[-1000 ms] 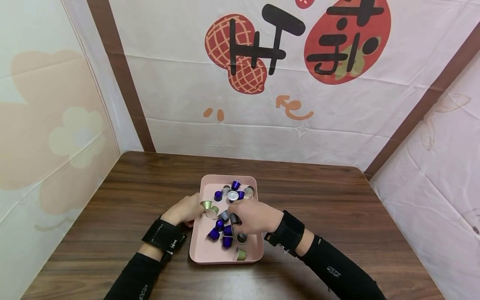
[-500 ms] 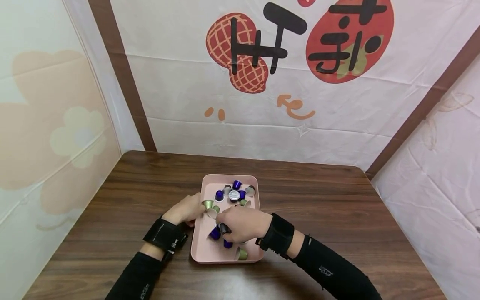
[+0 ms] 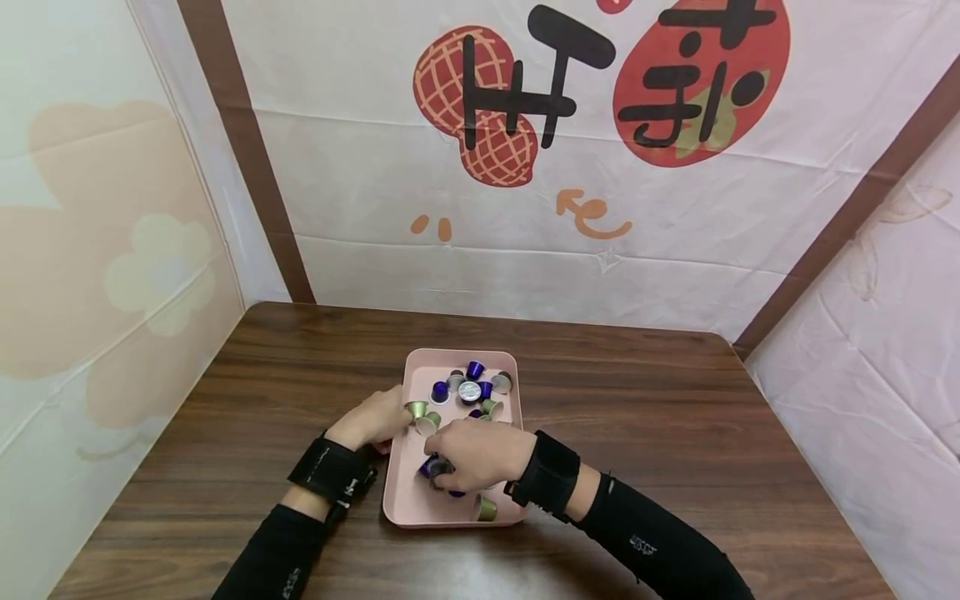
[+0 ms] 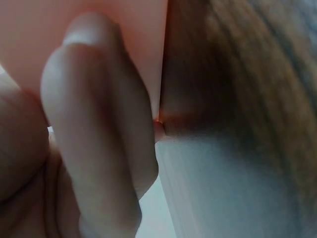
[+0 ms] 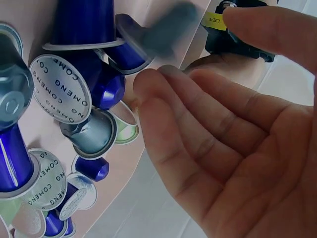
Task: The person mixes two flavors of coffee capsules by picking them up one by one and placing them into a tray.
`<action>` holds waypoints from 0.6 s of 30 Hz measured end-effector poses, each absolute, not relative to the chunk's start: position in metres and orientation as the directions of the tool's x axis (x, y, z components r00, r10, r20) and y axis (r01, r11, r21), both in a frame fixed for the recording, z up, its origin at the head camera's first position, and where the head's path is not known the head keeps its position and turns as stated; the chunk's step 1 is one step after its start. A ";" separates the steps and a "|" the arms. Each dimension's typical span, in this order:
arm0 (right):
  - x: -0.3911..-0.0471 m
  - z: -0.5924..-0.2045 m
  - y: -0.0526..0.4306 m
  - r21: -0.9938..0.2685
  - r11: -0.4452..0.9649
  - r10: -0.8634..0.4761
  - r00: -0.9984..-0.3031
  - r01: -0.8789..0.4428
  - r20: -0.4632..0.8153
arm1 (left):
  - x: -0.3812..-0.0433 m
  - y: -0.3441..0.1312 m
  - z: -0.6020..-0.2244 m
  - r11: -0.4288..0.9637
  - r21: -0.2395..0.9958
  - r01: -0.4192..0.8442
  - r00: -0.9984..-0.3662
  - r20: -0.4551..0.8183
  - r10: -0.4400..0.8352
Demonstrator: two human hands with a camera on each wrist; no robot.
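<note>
A pink tray [image 3: 401, 500] holds several coffee capsules in blue, grey and green. My left hand [image 3: 375, 417] grips the tray's left rim, beside a green capsule [image 3: 417, 409]; its fingers [image 4: 94, 114] lie against the tray wall in the left wrist view. Over the tray's near half is my right hand [image 3: 483, 454], fingers extended and thumb apart in the right wrist view. A blurred grey capsule [image 5: 171, 32] hangs just off its fingertips, near a blue capsule [image 5: 128, 47]. The right hand hides part of the capsules below it in the head view.
The tray sits on a brown wooden table [image 3: 637, 433]. Behind stands a white printed cloth [image 3: 480, 275], with more cloth at both sides. Another green capsule [image 3: 485, 508] lies near the tray's front edge.
My right hand has moved left and towards me over the tray with the grey capsule, which is now loose at the fingertips. The left hand has stayed on the rim.
</note>
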State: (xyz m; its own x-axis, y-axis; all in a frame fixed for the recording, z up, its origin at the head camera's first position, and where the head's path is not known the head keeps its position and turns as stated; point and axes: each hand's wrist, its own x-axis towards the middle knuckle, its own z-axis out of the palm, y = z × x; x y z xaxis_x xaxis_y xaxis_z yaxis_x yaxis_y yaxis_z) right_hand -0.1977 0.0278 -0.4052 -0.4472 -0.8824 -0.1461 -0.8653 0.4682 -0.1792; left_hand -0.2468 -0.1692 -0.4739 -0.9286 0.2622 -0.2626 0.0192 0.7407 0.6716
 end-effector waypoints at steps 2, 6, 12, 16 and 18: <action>-0.199 -0.405 0.029 -0.170 0.469 -0.883 -0.450 -0.867 -0.135 | -0.247 -0.169 -0.474 0.741 0.671 0.018 -0.929 -0.263 0.261; -0.200 -0.403 0.032 -0.165 0.486 -0.874 -0.471 -0.858 -0.123 | -0.248 -0.169 -0.474 0.744 0.668 0.019 -0.928 -0.266 0.262; -0.204 -0.399 0.041 -0.180 0.511 -0.860 -0.498 -0.841 -0.113 | -0.249 -0.169 -0.475 0.752 0.659 0.017 -0.931 -0.265 0.253; -0.208 -0.396 0.053 -0.227 0.530 -0.847 -0.523 -0.817 -0.095 | -0.248 -0.169 -0.476 0.747 0.665 0.019 -0.934 -0.256 0.251; -0.212 -0.396 0.061 -0.244 0.543 -0.837 -0.540 -0.804 -0.084 | -0.248 -0.168 -0.476 0.748 0.664 0.021 -0.936 -0.250 0.249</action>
State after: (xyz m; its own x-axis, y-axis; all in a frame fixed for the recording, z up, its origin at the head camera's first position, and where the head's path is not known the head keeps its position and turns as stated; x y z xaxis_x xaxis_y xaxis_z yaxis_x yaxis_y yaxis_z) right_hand -0.2115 0.0606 -0.3959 -0.5403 -0.8372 -0.0843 -0.8035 0.5431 -0.2436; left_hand -0.2478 -0.1683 -0.4765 -0.9357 0.2488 -0.2503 0.0213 0.7477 0.6637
